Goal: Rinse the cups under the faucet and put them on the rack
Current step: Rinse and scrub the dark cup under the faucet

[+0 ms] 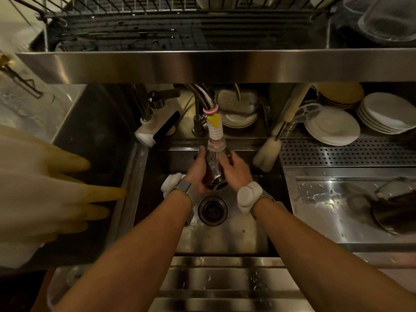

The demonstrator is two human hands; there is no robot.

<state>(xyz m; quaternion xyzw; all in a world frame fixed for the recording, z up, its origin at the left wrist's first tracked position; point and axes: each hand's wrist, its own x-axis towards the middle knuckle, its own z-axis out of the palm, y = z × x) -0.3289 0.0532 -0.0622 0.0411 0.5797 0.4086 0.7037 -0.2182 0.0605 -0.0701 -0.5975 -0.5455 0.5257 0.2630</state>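
Gripping a clear glass cup (pixel 213 171) from 2 sides, low in the steel sink (pixel 236 235) and just below the ribbed faucet nozzle (pixel 215 134). Left hand (pixel 197 174) curled round the cup's left flank; right hand (pixel 236 173) curled round its right flank, fingertips up near the nozzle's collar; both touching the glass, neither spread flat. Long axis running from the nozzle down and back toward the wearer, tilted rather than upright; cannot tell which end is the mouth, given glare and blur on the glass. Above the drain (pixel 212 210), a little beyond it.

Judging the rinse to be in hand, racking not yet done. Turning on 1 relation: up and beyond both hands, past the steel shelf edge (pixel 225 64) overhanging the faucet, the wire dish rack (pixel 157 30). So probably a lift toward the wearer to clear that edge, then up and forward. Clear glasses (pixel 387 21) at the far right of that upper level, closer to the right hand than to the left; likely the better hand for the carry, with the left letting go first. Some risk of clipping the shelf edge with wet glass in a slippery hold.

No brand, label or legible writing anywhere; only a yellow tag (pixel 213 120) and a pink ring (pixel 213 108) on the faucet neck, both blank as far as can be told.

Off to the sides: rubber gloves (pixel 45 188) at left; bottle brush (pixel 267 154) and stacked plates (pixel 333 128) at right.
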